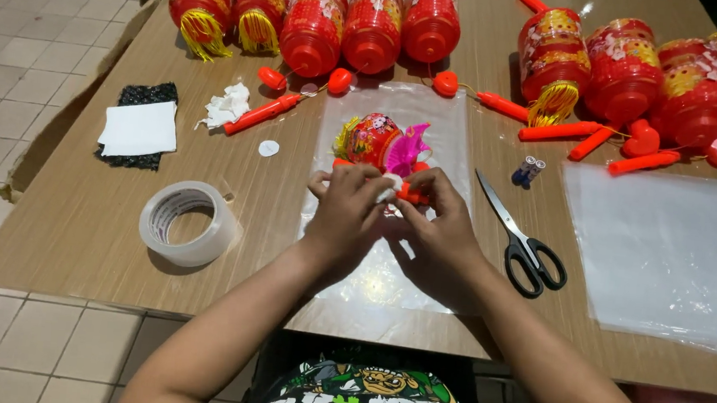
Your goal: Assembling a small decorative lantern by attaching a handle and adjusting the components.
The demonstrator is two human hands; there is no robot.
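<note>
**Two hands work an orange stick beside a small lantern**

Head view: both forearms rise from the bottom edge and meet at the centre of the frame. The left hand (pixel 345 212) lies knuckles-up, its fingers curled narrowly around a bit of white material that sits against the orange stick (pixel 413 194). The right hand (pixel 441 229) mirrors it, thumb and forefinger pinched on the same stick, so the two hands touch.

Just above the fingertips, a small red lantern (pixel 374 140) with a pink paper frill (pixel 407 147) lies on a clear plastic sheet (pixel 387 270) spread on the brown table (pixel 76 227); the lantern is close to the pinch but not inside it.

To the right of the hands lie black-handled scissors (pixel 523 239) and two small batteries (pixel 529 170), then a second clear sheet (pixel 678 250) at centre right. At lower left stands a roll of clear tape (pixel 188 221); at centre left, a white card on a black cloth (pixel 139 128). Across the top of the frame run two groups of red lanterns (pixel 374 23), with loose orange sticks near them.
</note>
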